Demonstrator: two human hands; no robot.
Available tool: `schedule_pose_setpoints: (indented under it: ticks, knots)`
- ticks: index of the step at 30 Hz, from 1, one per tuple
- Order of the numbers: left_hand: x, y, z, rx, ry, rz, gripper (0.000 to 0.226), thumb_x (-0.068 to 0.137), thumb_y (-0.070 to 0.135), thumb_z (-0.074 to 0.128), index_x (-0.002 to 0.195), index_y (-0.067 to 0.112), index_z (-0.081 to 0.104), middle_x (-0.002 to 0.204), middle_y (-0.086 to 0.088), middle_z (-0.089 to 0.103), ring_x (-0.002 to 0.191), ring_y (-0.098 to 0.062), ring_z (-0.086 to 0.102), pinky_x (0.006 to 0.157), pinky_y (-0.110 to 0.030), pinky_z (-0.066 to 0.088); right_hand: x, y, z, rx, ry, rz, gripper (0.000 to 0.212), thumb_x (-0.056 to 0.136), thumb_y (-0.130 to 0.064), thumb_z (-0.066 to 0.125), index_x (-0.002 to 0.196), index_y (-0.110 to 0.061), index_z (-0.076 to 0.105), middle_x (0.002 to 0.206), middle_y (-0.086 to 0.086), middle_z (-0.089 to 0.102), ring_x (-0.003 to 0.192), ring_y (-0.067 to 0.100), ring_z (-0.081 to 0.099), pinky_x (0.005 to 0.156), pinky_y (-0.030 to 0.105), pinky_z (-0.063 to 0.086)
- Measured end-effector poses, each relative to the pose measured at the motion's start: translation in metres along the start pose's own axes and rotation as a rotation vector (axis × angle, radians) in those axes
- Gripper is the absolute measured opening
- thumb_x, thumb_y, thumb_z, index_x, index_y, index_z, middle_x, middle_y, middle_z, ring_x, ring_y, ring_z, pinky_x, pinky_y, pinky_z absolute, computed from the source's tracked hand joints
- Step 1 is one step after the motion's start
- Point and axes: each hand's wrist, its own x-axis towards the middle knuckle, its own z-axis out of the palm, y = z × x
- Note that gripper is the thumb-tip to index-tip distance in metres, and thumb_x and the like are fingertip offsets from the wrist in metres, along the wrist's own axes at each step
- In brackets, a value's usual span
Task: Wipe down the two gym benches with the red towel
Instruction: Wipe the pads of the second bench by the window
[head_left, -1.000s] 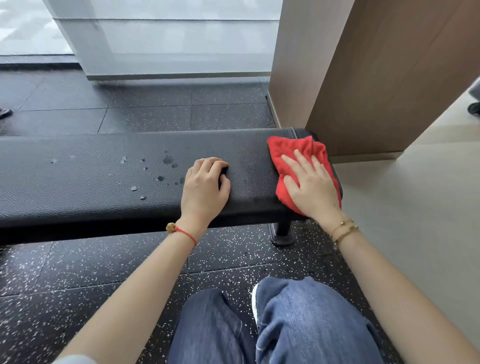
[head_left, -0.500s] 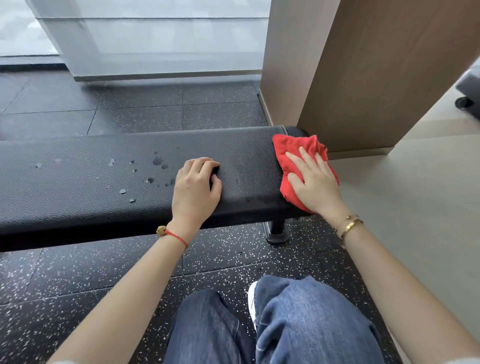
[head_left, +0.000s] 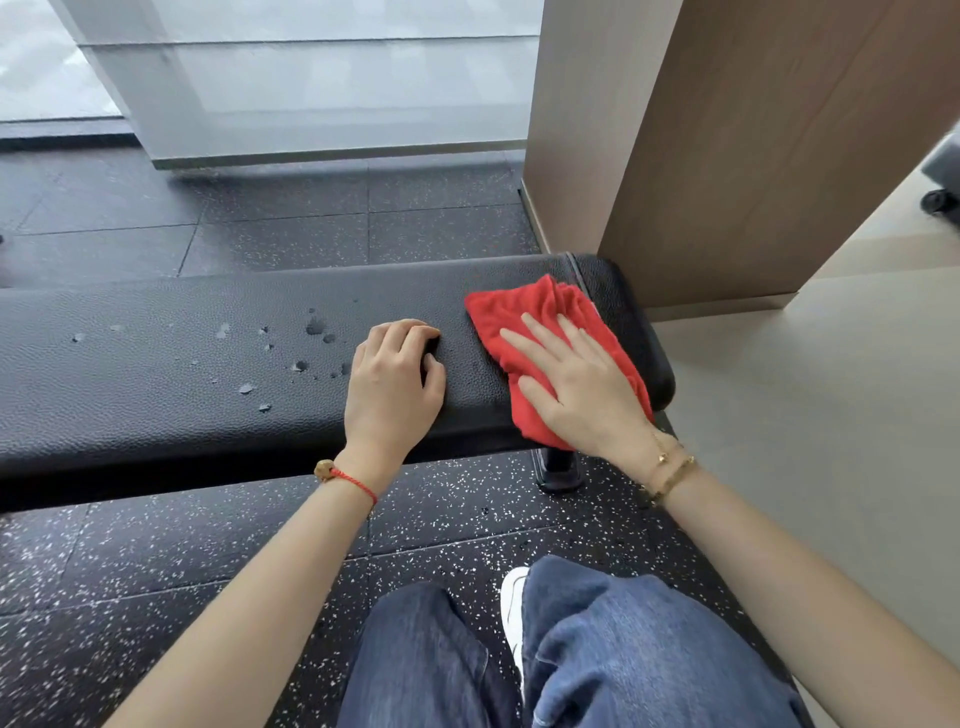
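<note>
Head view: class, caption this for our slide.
Right hand presses red towel on bench; droplets remain.

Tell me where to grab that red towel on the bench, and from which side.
Take the red towel by its bunched far folds, coming down from above. It lies flat on the bench under the right hand, whose straight fingers press it, so only those raised creases give something to pinch. The left hand rests apart, beside it.

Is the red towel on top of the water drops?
No, the red towel lies under the right hand at the bench's right end, while the water drops sit uncovered beyond the left hand.
</note>
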Motion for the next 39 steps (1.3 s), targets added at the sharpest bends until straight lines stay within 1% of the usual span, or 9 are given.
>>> schedule_pose_setpoints:
  ticks: [6,10,13,18,22,29,32,36,39]
  knots:
    - [0.0,0.002,-0.001,-0.001,-0.005,-0.009,0.023,0.087,0.014,0.055,0.108,0.011,0.065,0.115,-0.002,0.065,0.111,-0.027,0.055,0.098,-0.041,0.044,0.027,-0.013,0.001,-0.042,0.02,0.185,0.053,0.099,-0.04,0.039,0.151,-0.039,0.028,0.163,-0.008,0.018,0.15,0.031,0.014,0.123,0.042,0.006]
    - [0.0,0.002,0.0,-0.018,-0.003,-0.01,0.023,0.086,0.013,0.055,0.108,0.011,0.065,0.115,-0.004,0.066,0.109,-0.029,0.055,0.097,-0.043,0.044,0.007,-0.048,0.012,-0.049,0.012,0.022,0.054,0.097,-0.04,0.041,0.15,-0.038,0.031,0.162,-0.007,0.022,0.149,0.033,0.016,0.123,0.043,0.007]
    - [0.001,0.0,-0.001,-0.028,-0.006,-0.007,0.022,0.087,0.014,0.054,0.106,0.011,0.065,0.114,-0.004,0.066,0.109,-0.029,0.055,0.097,-0.044,0.045,-0.01,-0.04,0.008,-0.028,0.012,-0.019,0.053,0.096,-0.04,0.043,0.149,-0.038,0.035,0.16,-0.009,0.026,0.148,0.03,0.02,0.122,0.043,0.014]
    - [0.0,-0.002,0.0,-0.022,0.001,0.005,0.021,0.088,0.014,0.055,0.107,0.011,0.064,0.114,-0.002,0.065,0.109,-0.026,0.055,0.097,-0.041,0.045,-0.009,0.026,-0.005,-0.048,0.086,0.265,0.05,0.098,-0.037,0.043,0.148,-0.036,0.037,0.161,-0.006,0.026,0.148,0.03,0.023,0.123,0.041,0.013]
    - [0.0,-0.001,0.0,-0.021,-0.004,-0.005,0.021,0.088,0.014,0.055,0.107,0.012,0.064,0.114,-0.001,0.065,0.109,-0.025,0.054,0.096,-0.039,0.044,0.04,0.039,-0.014,0.01,0.026,0.467,0.052,0.1,-0.038,0.036,0.151,-0.037,0.028,0.164,-0.004,0.015,0.149,0.035,0.014,0.123,0.044,0.005]
    - [0.0,-0.001,0.0,-0.017,-0.005,0.003,0.021,0.088,0.014,0.056,0.108,0.011,0.064,0.114,-0.002,0.064,0.11,-0.026,0.054,0.097,-0.039,0.043,-0.017,0.025,-0.009,0.01,0.013,0.115,0.054,0.095,-0.04,0.039,0.148,-0.043,0.032,0.161,-0.012,0.023,0.15,0.028,0.016,0.123,0.04,0.01]
    - [0.0,-0.002,0.0,-0.019,0.002,0.007,0.021,0.088,0.014,0.056,0.108,0.011,0.064,0.115,-0.002,0.064,0.11,-0.026,0.054,0.097,-0.04,0.044,-0.017,0.049,-0.013,0.005,0.032,0.179,0.053,0.094,-0.043,0.037,0.147,-0.044,0.033,0.16,-0.014,0.025,0.15,0.024,0.02,0.123,0.038,0.013]
    - [0.0,-0.001,0.0,0.001,-0.004,0.006,0.022,0.088,0.014,0.055,0.108,0.011,0.064,0.116,-0.003,0.064,0.11,-0.026,0.054,0.097,-0.039,0.043,0.053,0.067,-0.016,0.063,-0.014,0.397,0.052,0.1,-0.038,0.035,0.151,-0.04,0.027,0.164,-0.008,0.014,0.15,0.031,0.013,0.124,0.04,0.007]
    - [0.001,0.001,0.0,0.02,-0.018,0.001,0.022,0.088,0.015,0.054,0.108,0.011,0.063,0.116,-0.002,0.063,0.11,-0.026,0.054,0.097,-0.04,0.043,0.092,0.046,-0.01,0.012,-0.024,0.362,0.053,0.1,-0.036,0.033,0.152,-0.038,0.025,0.164,-0.005,0.014,0.149,0.036,0.013,0.124,0.042,0.004]
